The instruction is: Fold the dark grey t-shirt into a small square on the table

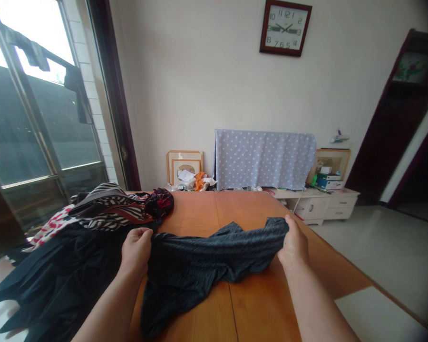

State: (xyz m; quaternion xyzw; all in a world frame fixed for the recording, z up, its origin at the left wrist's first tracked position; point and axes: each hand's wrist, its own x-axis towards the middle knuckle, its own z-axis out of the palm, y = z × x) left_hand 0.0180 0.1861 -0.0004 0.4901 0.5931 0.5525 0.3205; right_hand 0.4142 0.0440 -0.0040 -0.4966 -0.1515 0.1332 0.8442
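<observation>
I have the dark grey garment stretched over the wooden table, its long axis running crosswise from the left hand, pinching one end, to the right hand, pinching the other, with a clothes pile along the table's left side.

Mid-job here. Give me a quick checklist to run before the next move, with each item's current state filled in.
1. Left hand gripping the garment: ok, fingers closed on its left end.
2. Right hand gripping: ok, closed on the right end.
3. Garment over the table: ok, wood shows beyond it and on the near side.
4. Garment smooth: not ok, it is creased and its lower edge is uneven.
5. Garment apart from the clothes pile: cannot tell, the left hand and forearm block part of the view between them.
</observation>
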